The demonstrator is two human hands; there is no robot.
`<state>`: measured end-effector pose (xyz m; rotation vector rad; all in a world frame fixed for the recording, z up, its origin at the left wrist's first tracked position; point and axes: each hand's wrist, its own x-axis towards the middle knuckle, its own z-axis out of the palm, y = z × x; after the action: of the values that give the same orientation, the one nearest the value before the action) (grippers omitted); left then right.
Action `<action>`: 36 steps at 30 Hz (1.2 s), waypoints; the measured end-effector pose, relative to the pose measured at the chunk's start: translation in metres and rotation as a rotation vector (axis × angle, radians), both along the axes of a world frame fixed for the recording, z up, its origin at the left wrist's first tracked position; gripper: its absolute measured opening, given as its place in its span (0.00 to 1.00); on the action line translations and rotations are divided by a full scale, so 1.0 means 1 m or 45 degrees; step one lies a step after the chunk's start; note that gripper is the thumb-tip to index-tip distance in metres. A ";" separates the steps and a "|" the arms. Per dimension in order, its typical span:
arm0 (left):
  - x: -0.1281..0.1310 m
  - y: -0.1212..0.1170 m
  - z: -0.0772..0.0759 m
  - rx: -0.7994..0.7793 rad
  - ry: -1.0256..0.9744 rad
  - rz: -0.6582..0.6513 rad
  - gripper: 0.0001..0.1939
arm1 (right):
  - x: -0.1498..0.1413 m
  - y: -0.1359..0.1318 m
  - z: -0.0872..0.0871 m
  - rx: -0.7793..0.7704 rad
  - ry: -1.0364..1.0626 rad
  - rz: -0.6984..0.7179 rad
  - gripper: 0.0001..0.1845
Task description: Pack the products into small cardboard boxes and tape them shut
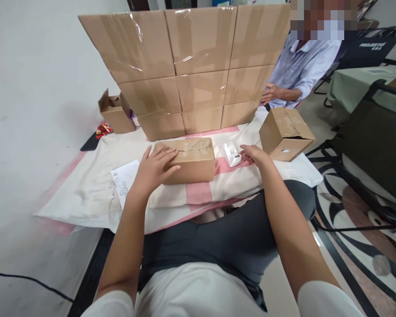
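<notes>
A closed brown cardboard box (198, 169) lies in front of me, with a patch of slanted dark marks on its top. My left hand (156, 167) rests flat on the box's left end, fingers spread, gripping nothing. Just right of the box sits a small white device (231, 154) shaped like a tape dispenser. Beside its right side is my right hand (254, 155), index finger stretched out and the other fingers loosely bent. I see nothing held in it; whether its fingertips touch the device I cannot tell.
A tall panel of taped cardboard boxes (201, 70) stands behind the box. An open carton (117, 112) is at the back left, another carton (287, 132) at the right. A printed sheet (123, 176) lies on the cloth (86, 189). Behind the panel sits a person (303, 66).
</notes>
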<state>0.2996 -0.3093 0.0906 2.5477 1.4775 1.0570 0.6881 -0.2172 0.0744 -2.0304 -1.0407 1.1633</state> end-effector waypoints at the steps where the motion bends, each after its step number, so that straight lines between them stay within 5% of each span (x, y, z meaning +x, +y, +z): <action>1: 0.006 -0.005 -0.001 0.057 -0.015 0.004 0.21 | -0.003 0.003 -0.002 -0.042 0.020 0.004 0.16; 4: 0.054 -0.030 -0.020 0.204 -0.085 -0.127 0.13 | -0.006 0.008 -0.002 -0.099 0.082 0.016 0.17; 7: 0.122 -0.042 -0.053 0.105 -0.080 -0.547 0.12 | -0.006 0.007 0.002 -0.120 0.142 0.041 0.19; 11: 0.182 -0.014 -0.083 -0.082 -0.102 -0.725 0.15 | -0.008 0.004 0.001 -0.160 0.161 0.057 0.20; 20: 0.209 0.056 -0.104 -0.492 -0.424 -0.291 0.57 | -0.013 0.011 0.002 -0.228 0.150 0.100 0.22; 27: 0.243 0.097 -0.105 -0.456 -0.429 -0.119 0.61 | -0.016 0.008 -0.004 -0.156 0.120 0.086 0.09; 36: 0.237 0.093 -0.105 -0.401 -0.302 -0.025 0.59 | -0.007 -0.004 0.007 0.037 0.083 0.133 0.12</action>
<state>0.5363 -0.2162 -0.0143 2.1392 1.4231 0.9918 0.6812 -0.2207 0.0817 -1.9227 -1.1367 1.2512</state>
